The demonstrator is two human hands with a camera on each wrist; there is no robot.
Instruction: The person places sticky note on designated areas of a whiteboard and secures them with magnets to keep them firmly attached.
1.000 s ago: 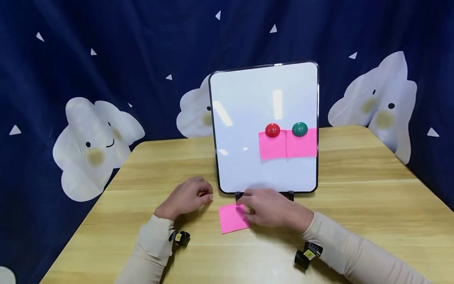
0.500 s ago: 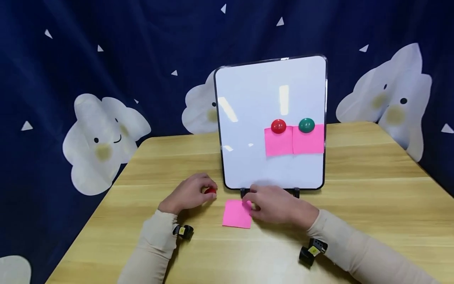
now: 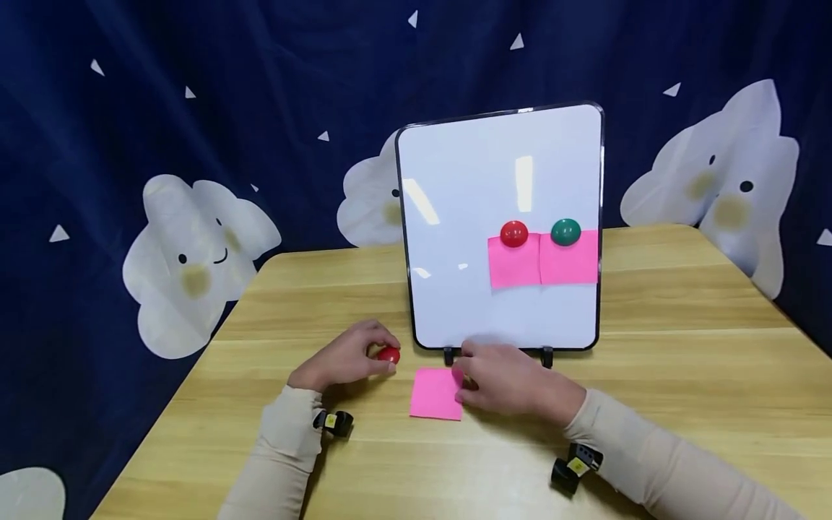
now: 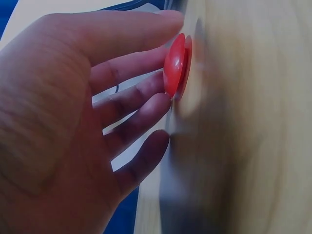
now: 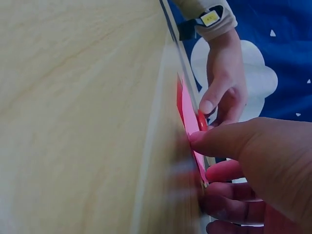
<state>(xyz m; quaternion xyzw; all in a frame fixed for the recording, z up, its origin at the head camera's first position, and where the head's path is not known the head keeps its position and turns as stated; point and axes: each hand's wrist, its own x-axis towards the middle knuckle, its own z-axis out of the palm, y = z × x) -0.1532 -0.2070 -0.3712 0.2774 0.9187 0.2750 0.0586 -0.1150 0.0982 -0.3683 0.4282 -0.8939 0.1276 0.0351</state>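
Note:
My left hand holds a round red magnet by its rim, low over the table left of the whiteboard. In the left wrist view, fingertips are right at the red magnet, with the thumb above it. A pink sticky note lies in front of the board. My right hand grips the note's right edge, index finger over the upper corner. From the right wrist, the thumb shows on the pink note; part of the note is hidden behind the fingers.
The whiteboard stands upright on black feet on the wooden table. Two pink notes hang side by side on it, under a red magnet and a green magnet. A dark blue curtain with clouds hangs behind.
The pink note on the table has turned to lie straighter. More of the red magnet shows at my left fingertips. The head view has shifted slightly.

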